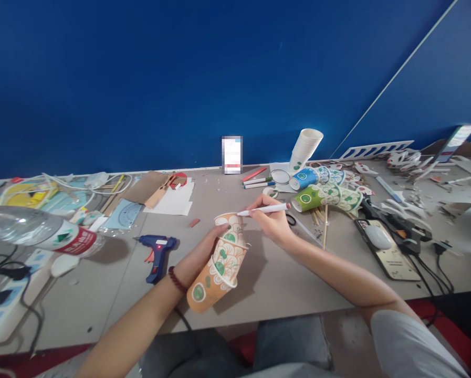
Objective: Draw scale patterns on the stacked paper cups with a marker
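My left hand (215,234) is closed around the upper part of a stack of orange patterned paper cups (225,260), nested one in another and tilted, with the rims toward the wall. The palm side is hidden behind the cups. In my right hand (272,223) is a slim white marker (270,209), pinched between thumb and fingers. Its tip is at the rim of the topmost cup; whether it touches cannot be told. A blue glue gun (158,254) lies on the table left of my left wrist.
Green patterned cups (325,198), blue cups (316,177) and a white cup stack (306,149) are at the back right. Several markers (259,181) lie behind my hands. At left are a water bottle (46,231) and a power strip (17,294). A mouse (378,237) sits at right.
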